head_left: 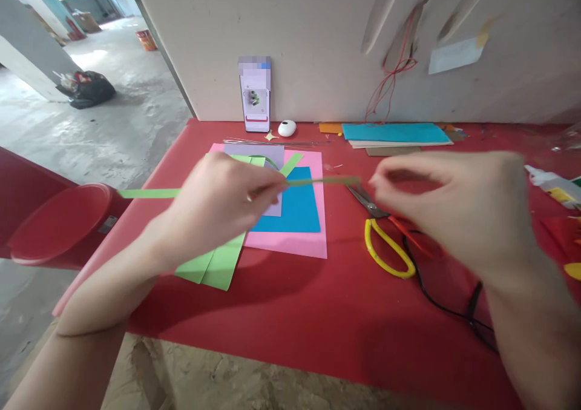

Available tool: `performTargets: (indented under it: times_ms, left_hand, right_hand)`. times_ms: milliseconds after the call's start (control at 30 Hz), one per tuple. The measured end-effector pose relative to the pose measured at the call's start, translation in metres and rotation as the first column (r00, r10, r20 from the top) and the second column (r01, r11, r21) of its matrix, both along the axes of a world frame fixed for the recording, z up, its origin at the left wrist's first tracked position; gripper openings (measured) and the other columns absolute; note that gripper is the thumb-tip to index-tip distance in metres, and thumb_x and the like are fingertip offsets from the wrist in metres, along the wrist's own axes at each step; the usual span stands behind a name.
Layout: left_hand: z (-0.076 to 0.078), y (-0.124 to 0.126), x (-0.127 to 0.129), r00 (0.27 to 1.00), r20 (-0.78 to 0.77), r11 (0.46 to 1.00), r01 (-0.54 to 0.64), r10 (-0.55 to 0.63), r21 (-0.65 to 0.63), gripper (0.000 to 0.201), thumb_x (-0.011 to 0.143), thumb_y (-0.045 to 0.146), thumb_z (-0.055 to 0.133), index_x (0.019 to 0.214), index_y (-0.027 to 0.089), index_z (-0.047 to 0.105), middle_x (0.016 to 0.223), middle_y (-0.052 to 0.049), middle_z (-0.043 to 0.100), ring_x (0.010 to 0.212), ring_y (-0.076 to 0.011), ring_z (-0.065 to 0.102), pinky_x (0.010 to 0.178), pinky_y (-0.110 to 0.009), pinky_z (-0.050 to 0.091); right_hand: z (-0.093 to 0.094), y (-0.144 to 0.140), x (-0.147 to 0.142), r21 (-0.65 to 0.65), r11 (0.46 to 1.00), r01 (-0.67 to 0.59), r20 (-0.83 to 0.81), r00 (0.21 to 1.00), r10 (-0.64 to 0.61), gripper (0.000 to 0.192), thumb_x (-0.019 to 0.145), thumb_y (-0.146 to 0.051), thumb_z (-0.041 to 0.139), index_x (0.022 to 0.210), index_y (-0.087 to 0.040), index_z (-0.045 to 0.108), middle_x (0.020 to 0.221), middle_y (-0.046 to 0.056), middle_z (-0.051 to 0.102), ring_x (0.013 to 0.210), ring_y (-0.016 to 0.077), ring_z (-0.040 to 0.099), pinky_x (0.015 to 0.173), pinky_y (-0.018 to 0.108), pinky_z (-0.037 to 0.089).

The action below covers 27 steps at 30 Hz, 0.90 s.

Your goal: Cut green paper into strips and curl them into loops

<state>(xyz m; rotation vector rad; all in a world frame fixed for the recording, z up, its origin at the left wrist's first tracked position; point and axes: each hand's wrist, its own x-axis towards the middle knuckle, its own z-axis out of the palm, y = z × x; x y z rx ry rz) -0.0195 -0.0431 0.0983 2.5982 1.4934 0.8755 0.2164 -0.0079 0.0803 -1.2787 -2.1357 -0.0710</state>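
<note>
Thumb and fingers of my left hand (222, 198) pinch a narrow green paper strip (324, 181), which sticks out to the right. Just past the strip's free end, my right hand (445, 198) is blurred, with thumb and fingertips pressed together. A small gap shows between them and the strip; whether they hold anything thin cannot be made out. Beneath my left hand lie green paper pieces (222, 264), a lilac sheet (272, 207), a blue sheet (299, 216) and a pink sheet (320, 246). Yellow-and-red-handled scissors (390, 252) lie near my right hand, which partly covers them.
Against the wall stand a phone (256, 101) and a white rounded object (287, 128). Thin wires (254, 142) and turquoise sheets (394, 133) lie along the back. A glue bottle (554, 186) is at right. A red bucket (63, 222) stands by the left edge; a black cord (440, 306) crosses the red table.
</note>
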Motion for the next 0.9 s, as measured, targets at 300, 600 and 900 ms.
performTargets:
  times_ms: [300,600,900]
  left_hand:
    - [-0.001,0.006,0.000,0.999,0.039,0.988,0.039,-0.034,-0.149,0.021,0.080,0.018,0.055,0.064,0.018,0.069,0.042,0.006,0.051,0.036,-0.0038,0.033,0.041,-0.020,0.027]
    - [-0.029,-0.002,0.023,0.983,-0.130,0.992,0.123,-0.127,-0.036,0.026,0.084,0.017,0.050,0.067,0.015,0.069,0.046,0.001,0.056,0.038,-0.0079,0.042,0.040,-0.021,0.030]
    - [-0.026,-0.005,0.022,0.980,-0.127,0.987,0.159,-0.154,0.029,0.032,0.086,0.016,0.044,0.063,0.016,0.067,0.045,0.002,0.054,0.037,-0.0068,0.040,0.039,-0.021,0.027]
  right_hand:
    - [0.001,-0.008,-0.013,0.019,0.971,-0.237,-0.142,0.961,0.237,0.004,0.078,-0.016,0.060,0.081,-0.020,0.061,0.086,0.006,0.069,0.083,0.0172,0.063,0.080,0.029,0.049]
    - [-0.012,-0.026,-0.035,-0.229,0.914,-0.333,-0.159,0.940,0.303,0.012,0.076,-0.009,0.058,0.073,-0.020,0.060,0.072,-0.001,0.066,0.061,0.0116,0.058,0.055,0.024,0.045]
    - [-0.008,-0.027,-0.032,-0.192,0.936,-0.294,-0.133,0.953,0.272,0.020,0.072,-0.004,0.056,0.061,-0.021,0.059,0.062,-0.003,0.064,0.053,0.0109,0.055,0.051,0.023,0.044]
